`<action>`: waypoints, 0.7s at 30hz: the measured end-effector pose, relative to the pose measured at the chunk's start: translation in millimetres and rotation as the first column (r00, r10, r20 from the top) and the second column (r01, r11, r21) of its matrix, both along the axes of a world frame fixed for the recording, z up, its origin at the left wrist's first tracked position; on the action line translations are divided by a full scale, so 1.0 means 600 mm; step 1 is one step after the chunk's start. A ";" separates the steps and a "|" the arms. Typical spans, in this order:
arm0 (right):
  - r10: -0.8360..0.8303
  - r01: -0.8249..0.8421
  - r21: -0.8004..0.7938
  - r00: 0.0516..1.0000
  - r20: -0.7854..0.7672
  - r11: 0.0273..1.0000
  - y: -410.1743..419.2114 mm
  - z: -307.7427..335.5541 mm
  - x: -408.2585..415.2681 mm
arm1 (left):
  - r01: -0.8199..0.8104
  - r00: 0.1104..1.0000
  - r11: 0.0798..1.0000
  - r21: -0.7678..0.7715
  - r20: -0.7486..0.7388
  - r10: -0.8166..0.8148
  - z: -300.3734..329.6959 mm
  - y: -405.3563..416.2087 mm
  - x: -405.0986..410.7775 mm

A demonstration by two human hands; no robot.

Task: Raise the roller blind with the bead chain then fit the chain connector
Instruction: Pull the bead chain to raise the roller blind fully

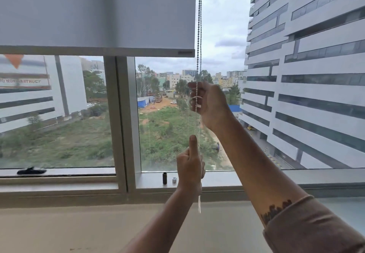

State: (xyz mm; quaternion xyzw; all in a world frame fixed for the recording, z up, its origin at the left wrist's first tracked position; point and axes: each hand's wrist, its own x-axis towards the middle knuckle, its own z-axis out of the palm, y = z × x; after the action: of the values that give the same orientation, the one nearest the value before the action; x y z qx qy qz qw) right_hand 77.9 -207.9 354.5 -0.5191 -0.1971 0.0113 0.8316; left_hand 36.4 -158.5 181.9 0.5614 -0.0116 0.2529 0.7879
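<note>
Up by the window, the right hand (212, 103) is closed around the bead chain (199, 35), fingers curled on one strand. Below it, the left hand (189, 166) makes a fist on the same chain, thumb pointing up, and a short loose end of beads hangs under the wrist. The chain runs upward along the right edge of the roller blind (98, 15), whose bottom bar sits above the middle of the glass. On the window sill (256, 177), just left of the lower hand, stand a small black cylinder (164, 178) and a small white piece (174, 180), near each other.
</note>
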 end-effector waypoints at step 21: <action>-0.120 0.111 0.063 0.977 0.174 0.992 -0.003 -0.025 -0.030 | 0.131 0.983 0.978 0.163 -0.146 -0.107 -0.151 0.008 -0.030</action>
State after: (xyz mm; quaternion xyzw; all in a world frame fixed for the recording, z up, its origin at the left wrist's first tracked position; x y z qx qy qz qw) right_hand 59.8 -210.0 339.8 -0.5063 -0.2401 -0.0885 0.8235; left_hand 18.6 -153.6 91.2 0.6416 -0.0131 0.1641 0.7491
